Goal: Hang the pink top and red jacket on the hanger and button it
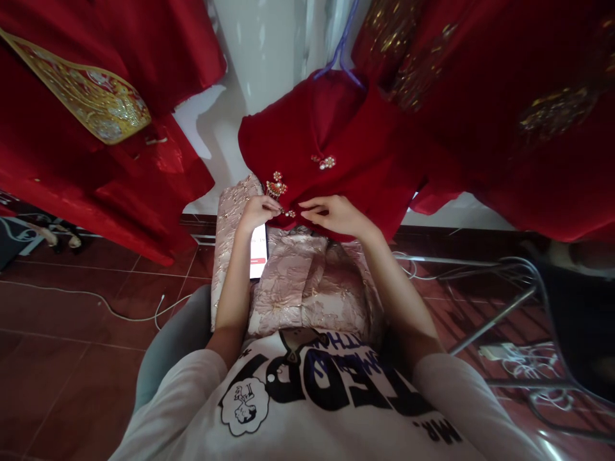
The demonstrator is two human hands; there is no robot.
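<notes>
Left grip [261,210]: at jewelled clasp [289,213], hold unclear to us. Right grip [336,214]: released, loosely parted, over red garment [379,160]. We'd best keep it flat between them.

On the white shirt [307,426] I can read "MR." and, in large black letters, "TED"; the blue lettering is lost to me in the folds. The phone [258,253] shows digits too blurred for me to read.

Left forearm [235,288] and right forearm [400,289] both angled inward, left hand [260,210] curled, fingertips pinched, and right hand [335,214] opposite, fingers lightly bent, fingertips parted!
</notes>
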